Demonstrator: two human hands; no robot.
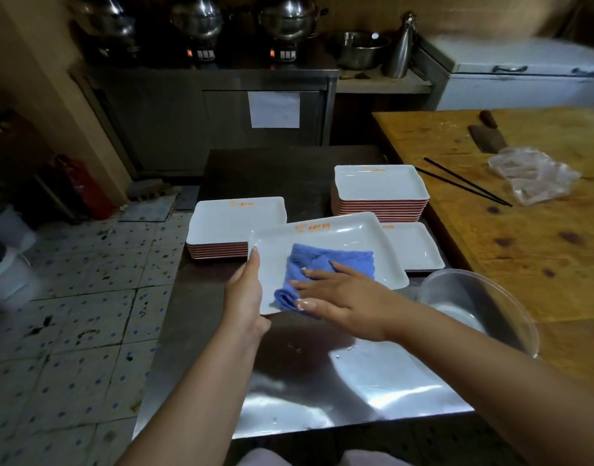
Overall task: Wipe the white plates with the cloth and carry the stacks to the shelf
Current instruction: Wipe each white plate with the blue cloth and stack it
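A white rectangular plate (349,237) with orange lettering is held tilted above the steel table (322,391). My left hand (245,294) grips its left edge, thumb on the rim. A folded blue cloth (326,260) lies on the plate, and my right hand (336,297) presses on it with straight fingers. A low stack of white plates (231,220) sits behind on the left. A taller stack (379,186) stands at the back right. A single plate (416,247) lies in front of that stack, partly hidden by the held plate.
A clear plastic bowl (474,304) sits at the table's right edge by my right forearm. The wooden counter (524,247) on the right holds chopsticks (464,185), a plastic bag (531,173) and a cleaver (487,134). Tiled floor lies left, with a red fire extinguisher (83,186).
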